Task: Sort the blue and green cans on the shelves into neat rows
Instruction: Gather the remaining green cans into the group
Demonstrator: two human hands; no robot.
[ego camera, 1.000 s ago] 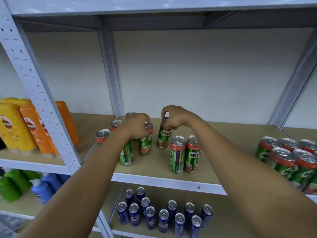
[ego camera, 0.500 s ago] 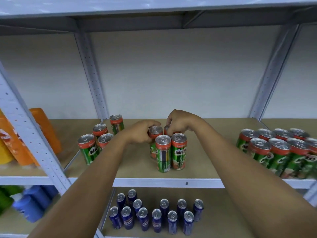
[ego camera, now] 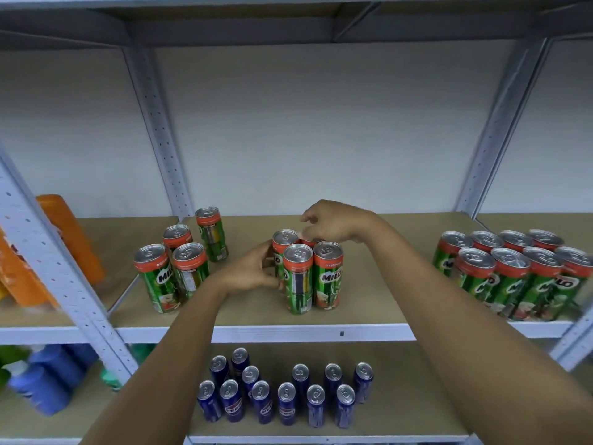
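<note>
Green cans (ego camera: 297, 277) with red tops, upright, clustered; left hand (ego camera: 253, 273) grip round one, right hand (ego camera: 333, 224) loosely spread above.

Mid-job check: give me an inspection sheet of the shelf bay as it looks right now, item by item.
Surface: tan upper shelf and lower shelf board, both dry and level.
Job's things: four green cans clustered at centre; four loose green cans at left; green cans in two rows at right; blue cans below, roughly two rows, left end uneven.
Clutter: orange bottles and blue bottles in the left bay.
Hands: left hand against the centre cluster's left side; right hand over its back can, fingers loose.
Cables: nothing seen.
Surroundings: grey metal uprights, pale wall.
</note>
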